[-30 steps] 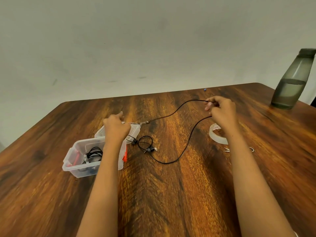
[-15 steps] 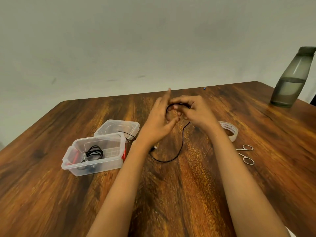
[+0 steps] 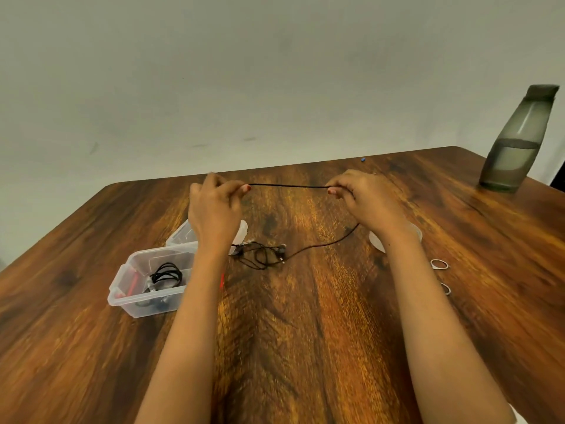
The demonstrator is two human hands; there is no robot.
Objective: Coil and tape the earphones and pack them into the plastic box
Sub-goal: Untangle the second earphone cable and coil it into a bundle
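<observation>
A black earphone cable (image 3: 287, 186) is stretched taut above the wooden table between my two hands. My left hand (image 3: 214, 209) pinches its left end and my right hand (image 3: 363, 200) pinches it farther right. From my right hand the cable droops down to the table, where the earbuds lie in a loose tangle (image 3: 263, 254). The clear plastic box (image 3: 143, 296) sits at the left, open, with a coiled black earphone (image 3: 166, 275) inside. Its lid (image 3: 183, 235) lies just behind it, partly hidden by my left wrist.
A roll of clear tape (image 3: 377, 244) lies under my right wrist. Small scissors (image 3: 440, 266) lie to the right of my right forearm. A grey water bottle (image 3: 516, 142) stands at the far right corner. A tiny blue object (image 3: 363, 160) lies near the far edge.
Half a second ago my hands were together at the centre with the cable looped around my left fingers. They have moved apart, and the cable is now pulled straight between them.
</observation>
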